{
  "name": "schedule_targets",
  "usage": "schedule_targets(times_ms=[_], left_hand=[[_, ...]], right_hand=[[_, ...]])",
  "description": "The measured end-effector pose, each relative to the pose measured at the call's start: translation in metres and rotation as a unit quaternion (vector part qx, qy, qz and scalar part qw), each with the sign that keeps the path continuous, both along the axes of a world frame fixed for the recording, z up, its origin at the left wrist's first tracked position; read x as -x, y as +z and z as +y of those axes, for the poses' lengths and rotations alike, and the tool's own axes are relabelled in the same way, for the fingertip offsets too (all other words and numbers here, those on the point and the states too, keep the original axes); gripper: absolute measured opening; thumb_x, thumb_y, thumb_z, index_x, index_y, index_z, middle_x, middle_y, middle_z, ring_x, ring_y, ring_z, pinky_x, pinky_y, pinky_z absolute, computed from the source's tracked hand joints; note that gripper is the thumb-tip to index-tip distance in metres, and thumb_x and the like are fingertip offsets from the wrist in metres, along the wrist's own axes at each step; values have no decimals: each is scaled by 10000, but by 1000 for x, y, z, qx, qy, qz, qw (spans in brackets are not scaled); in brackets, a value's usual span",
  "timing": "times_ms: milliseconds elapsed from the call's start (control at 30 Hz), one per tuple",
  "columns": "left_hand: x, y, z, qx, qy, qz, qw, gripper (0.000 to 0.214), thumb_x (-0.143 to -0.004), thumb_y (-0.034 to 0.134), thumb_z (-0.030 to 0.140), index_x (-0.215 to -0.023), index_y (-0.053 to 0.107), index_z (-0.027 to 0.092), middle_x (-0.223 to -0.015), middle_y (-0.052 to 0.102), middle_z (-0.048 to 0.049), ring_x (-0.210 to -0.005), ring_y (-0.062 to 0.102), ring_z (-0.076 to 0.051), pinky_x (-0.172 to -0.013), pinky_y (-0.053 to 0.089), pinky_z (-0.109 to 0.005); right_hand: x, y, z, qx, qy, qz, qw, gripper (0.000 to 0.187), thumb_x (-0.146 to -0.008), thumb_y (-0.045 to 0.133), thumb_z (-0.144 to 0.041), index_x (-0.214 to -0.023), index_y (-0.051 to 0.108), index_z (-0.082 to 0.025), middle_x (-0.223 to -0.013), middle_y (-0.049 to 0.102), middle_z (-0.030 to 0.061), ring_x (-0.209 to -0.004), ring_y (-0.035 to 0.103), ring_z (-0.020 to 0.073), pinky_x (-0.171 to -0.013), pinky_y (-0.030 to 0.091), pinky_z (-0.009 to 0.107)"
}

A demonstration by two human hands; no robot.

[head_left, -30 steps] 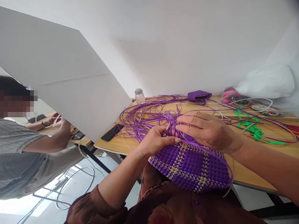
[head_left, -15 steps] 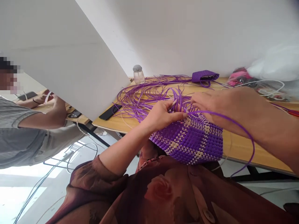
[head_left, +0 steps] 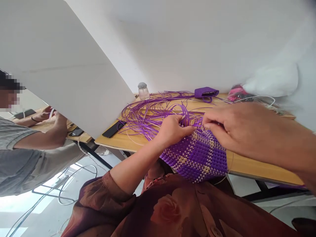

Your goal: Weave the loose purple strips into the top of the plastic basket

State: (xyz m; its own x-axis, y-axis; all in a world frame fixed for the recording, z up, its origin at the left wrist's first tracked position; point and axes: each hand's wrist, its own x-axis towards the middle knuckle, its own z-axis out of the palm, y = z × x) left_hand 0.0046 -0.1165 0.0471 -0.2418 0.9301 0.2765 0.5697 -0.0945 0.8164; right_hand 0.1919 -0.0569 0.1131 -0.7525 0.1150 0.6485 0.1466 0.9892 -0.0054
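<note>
A purple and cream woven basket (head_left: 197,156) rests tilted at the table's front edge, above my lap. My left hand (head_left: 172,130) is closed on its upper edge, thumb lying along the rim and fingers among looped purple strips (head_left: 183,112). My right hand (head_left: 229,126) is pinched at the rim just right of the left hand, on a purple strip whose end is hidden by the fingers. Long loose purple and cream strips (head_left: 138,115) spread from the basket across the table to the left and back.
On the wooden table (head_left: 261,166) lie a dark phone (head_left: 114,129), a clear bottle with a grey lid (head_left: 143,92) and a small purple woven pouch (head_left: 206,92). A white plastic bag (head_left: 274,80) and pink bundle (head_left: 237,92) are back right. A co-worker (head_left: 32,141) sits left, beyond a partition (head_left: 74,72).
The view has shifted, so the table sits lower and further left. The purple strip that arched over my right wrist is no longer seen there. My left hand keeps its hold on the basket.
</note>
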Motion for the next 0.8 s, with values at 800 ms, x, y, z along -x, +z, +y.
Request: schedule_targets(times_ms=[800], left_hand=[[3, 0, -11, 24, -110, -85, 990, 329, -687, 796, 387, -885, 706, 140, -825, 693, -34, -755, 597, -160, -729, 448, -270]], right_hand=[[7, -90, -9, 483, -14, 189, 855, 195, -849, 701, -373, -831, 696, -179, -707, 734, 37, -590, 708, 170, -553, 604, 279]])
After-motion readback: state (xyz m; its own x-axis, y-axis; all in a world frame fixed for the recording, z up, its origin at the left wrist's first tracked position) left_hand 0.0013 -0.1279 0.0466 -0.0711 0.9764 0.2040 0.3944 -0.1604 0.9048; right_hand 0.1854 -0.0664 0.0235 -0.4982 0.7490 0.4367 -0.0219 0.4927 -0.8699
